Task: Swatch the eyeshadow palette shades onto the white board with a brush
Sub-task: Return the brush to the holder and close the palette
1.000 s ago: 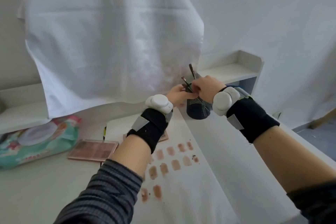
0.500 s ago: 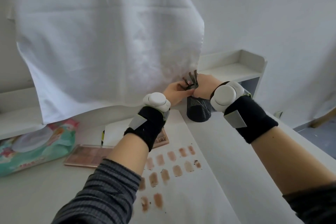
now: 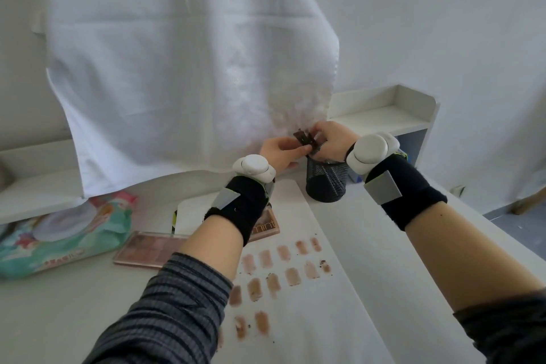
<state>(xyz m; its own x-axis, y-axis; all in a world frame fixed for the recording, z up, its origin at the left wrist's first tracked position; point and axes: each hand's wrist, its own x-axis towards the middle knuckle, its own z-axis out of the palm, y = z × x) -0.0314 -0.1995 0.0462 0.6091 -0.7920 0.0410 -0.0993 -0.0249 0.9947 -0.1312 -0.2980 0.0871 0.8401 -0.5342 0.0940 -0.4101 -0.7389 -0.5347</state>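
Between both hands' fingers (image 3: 298,151), brushes (image 3: 304,139).

Both arms outstretched; left hand (image 3: 279,152), right hand (image 3: 332,139) meet, fingers curled.

You wear a dark grey-and-black striped ribbed sleeve (image 3: 165,307) pushed up each forearm. Each wrist carries a black fabric wristband (image 3: 242,205) with a grey tab and a rounded white plastic tracker (image 3: 253,165).
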